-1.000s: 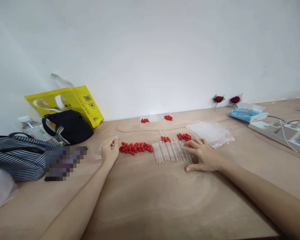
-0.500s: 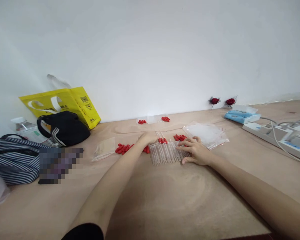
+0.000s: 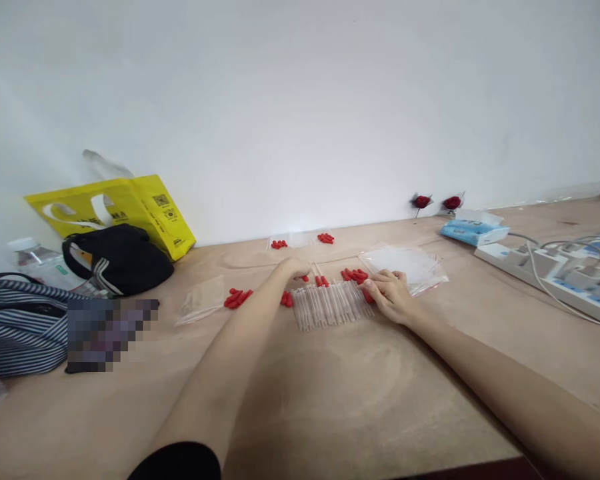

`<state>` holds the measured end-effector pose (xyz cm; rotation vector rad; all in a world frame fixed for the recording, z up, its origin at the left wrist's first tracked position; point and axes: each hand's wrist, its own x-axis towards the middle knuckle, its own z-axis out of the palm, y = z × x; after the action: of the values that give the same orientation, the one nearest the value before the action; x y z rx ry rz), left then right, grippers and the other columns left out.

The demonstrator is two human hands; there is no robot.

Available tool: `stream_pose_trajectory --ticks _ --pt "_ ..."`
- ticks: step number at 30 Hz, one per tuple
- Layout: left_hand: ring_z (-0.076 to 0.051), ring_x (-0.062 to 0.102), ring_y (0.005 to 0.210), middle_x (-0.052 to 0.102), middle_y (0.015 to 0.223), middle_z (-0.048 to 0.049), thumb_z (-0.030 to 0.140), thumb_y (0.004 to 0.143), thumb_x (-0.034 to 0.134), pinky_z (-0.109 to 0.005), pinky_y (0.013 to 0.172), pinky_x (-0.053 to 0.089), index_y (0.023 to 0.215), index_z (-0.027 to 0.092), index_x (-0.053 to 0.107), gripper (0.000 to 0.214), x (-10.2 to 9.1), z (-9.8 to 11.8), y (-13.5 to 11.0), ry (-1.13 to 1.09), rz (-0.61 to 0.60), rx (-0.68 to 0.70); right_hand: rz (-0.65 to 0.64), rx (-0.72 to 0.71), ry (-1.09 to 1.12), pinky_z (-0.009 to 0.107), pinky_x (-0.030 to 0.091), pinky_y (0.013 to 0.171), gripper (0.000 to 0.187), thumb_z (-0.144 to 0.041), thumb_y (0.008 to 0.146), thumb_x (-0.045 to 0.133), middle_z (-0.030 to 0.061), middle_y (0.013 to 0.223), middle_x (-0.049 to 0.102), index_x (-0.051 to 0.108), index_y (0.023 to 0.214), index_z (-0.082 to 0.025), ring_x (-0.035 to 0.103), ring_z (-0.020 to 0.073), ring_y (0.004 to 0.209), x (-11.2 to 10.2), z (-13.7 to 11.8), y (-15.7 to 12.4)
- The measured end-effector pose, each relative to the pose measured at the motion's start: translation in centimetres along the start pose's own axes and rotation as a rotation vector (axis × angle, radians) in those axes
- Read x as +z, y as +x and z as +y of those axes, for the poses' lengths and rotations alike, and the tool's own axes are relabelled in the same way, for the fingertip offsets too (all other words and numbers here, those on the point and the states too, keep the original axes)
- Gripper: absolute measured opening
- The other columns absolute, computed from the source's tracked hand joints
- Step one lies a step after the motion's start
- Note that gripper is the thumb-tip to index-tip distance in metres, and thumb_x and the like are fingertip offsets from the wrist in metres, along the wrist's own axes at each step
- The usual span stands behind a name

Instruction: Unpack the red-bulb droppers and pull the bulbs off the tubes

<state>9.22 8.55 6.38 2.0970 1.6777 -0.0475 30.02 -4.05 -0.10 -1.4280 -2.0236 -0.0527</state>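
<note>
A row of clear plastic tubes [image 3: 330,305] lies on the wooden table [image 3: 330,400]. My right hand [image 3: 391,295] rests at the row's right end with its fingers curled together on the tube ends, next to a few red caps [image 3: 354,274]. What the fingers pinch is unclear. My left hand [image 3: 293,267] reaches over a scatter of red caps [image 3: 237,297] to the far left corner of the row. Its fingers point away and are hidden. An empty small clear bag [image 3: 200,300] lies left of the caps.
A stack of clear bags [image 3: 407,263] lies behind my right hand. Small packets of red caps [image 3: 325,238] sit near the wall. At the left are a yellow bag [image 3: 130,207], a black bag [image 3: 117,260] and a striped bag [image 3: 20,320]. Power strips [image 3: 545,267] and a tissue pack [image 3: 473,230] lie at the right.
My left hand let go of the small clear bag and moved right, over the red caps, to the tubes. My right hand's fingers went from spread on the tubes to curled at their right end.
</note>
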Motion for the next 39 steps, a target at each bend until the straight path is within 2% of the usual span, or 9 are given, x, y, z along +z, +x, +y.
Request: stream_pose_trajectory --ticks 2,5,9,11,14,19,29,33,39 --pt "-0.021 0.058 0.067 0.059 0.064 -0.0068 0.022 0.074 0.055 -0.03 0.059 0.042 0.064 0.011 0.057 0.015 -1.5 -0.6 -1.6 0.077 0.099 -0.026 0.036 0.04 0.018 0.038 0.024 0.076 0.051 -0.038 0.091 0.023 0.0025 0.074 0.064 0.062 0.064 -0.021 0.05 0.0179 0.08 0.2 0.1 0.0" --pt "-0.021 0.056 0.07 0.058 0.067 -0.0062 0.022 0.075 0.046 -0.029 0.059 0.038 0.068 0.015 0.054 0.013 -2.1 -1.9 -5.6 0.155 0.284 0.045 0.101 0.048 0.03 0.038 0.027 0.075 0.046 -0.038 0.09 0.026 0.0027 0.074 0.064 0.063 0.069 -0.021 0.051 0.0179 0.078 0.4 -0.1 0.0" --pt "-0.018 0.054 0.068 0.057 0.073 -0.0044 0.019 0.076 0.041 -0.027 0.059 0.036 0.076 0.017 0.049 0.009 1.1 -3.9 -10.8 0.249 0.464 0.266 0.234 -0.07 0.049 0.036 0.031 0.076 0.031 -0.039 0.086 0.038 0.0068 0.093 0.061 0.059 0.1 -0.021 0.051 0.0196 0.088 0.8 -1.8 -0.4" --pt "-0.017 0.053 0.064 0.056 0.072 -0.0037 0.016 0.075 0.041 -0.026 0.058 0.037 0.074 0.017 0.047 0.006 3.5 -4.9 -12.1 0.275 0.551 0.44 0.283 -0.169 0.041 0.036 0.033 0.079 0.04 -0.041 0.082 0.044 0.0106 0.105 0.056 0.05 0.115 -0.019 0.049 0.0216 0.097 1.1 -3.1 -0.7" --pt "-0.017 0.051 0.065 0.055 0.07 -0.0041 0.016 0.078 0.039 -0.027 0.06 0.039 0.072 0.017 0.047 0.01 6.1 -6.2 -12.3 0.31 0.68 0.637 0.302 -0.303 -0.028 0.038 0.033 0.081 0.054 -0.044 0.078 0.05 0.0128 0.11 0.053 0.04 0.124 -0.017 0.048 0.0232 0.1 1.6 -4.8 -1.0" --pt "-0.017 0.049 0.063 0.056 0.069 -0.005 0.016 0.082 0.037 -0.028 0.06 0.04 0.072 0.016 0.048 0.014 7.6 -7.1 -11.5 0.379 0.85 0.836 0.412 -0.313 -0.123 0.038 0.031 0.082 0.047 -0.041 0.077 0.054 0.011 0.107 0.056 0.048 0.116 -0.017 0.049 0.022 0.097 1.6 -5.8 -1.1" --pt "-0.015 0.054 0.07 0.06 0.076 -0.0057 0.018 0.082 0.045 -0.028 0.065 0.041 0.076 0.015 0.053 0.01 7.9 -6.1 -12.3 0.288 0.899 0.979 0.282 -0.512 -0.134 0.04 0.02 0.089 0.015 -0.026 0.084 0.048 -0.0027 0.057 0.059 0.063 0.083 -0.022 0.05 0.0128 0.07 2.4 -6.8 -1.0" --pt "-0.019 0.054 0.084 0.062 0.095 -0.0073 0.032 0.081 0.051 -0.033 0.072 0.04 0.095 0.017 0.057 0.022 7.8 -6.1 -12.2 0.29 0.917 0.935 0.234 -0.497 -0.106 0.038 0.022 0.087 0.018 -0.026 0.084 0.046 -0.0016 0.059 0.058 0.062 0.08 -0.02 0.048 0.0123 0.069 2.5 -6.8 -1.0" --pt "-0.015 0.057 0.083 0.068 0.084 0.0021 0.023 0.081 0.053 -0.038 0.087 0.034 0.077 0.021 0.06 0.009 8.0 -6.2 -12.1 0.229 0.942 1.019 0.237 -0.541 -0.078 0.038 0.02 0.087 0.016 -0.024 0.083 0.047 -0.0028 0.057 0.058 0.062 0.078 -0.02 0.047 0.0116 0.068 2.3 -6.8 -1.1"
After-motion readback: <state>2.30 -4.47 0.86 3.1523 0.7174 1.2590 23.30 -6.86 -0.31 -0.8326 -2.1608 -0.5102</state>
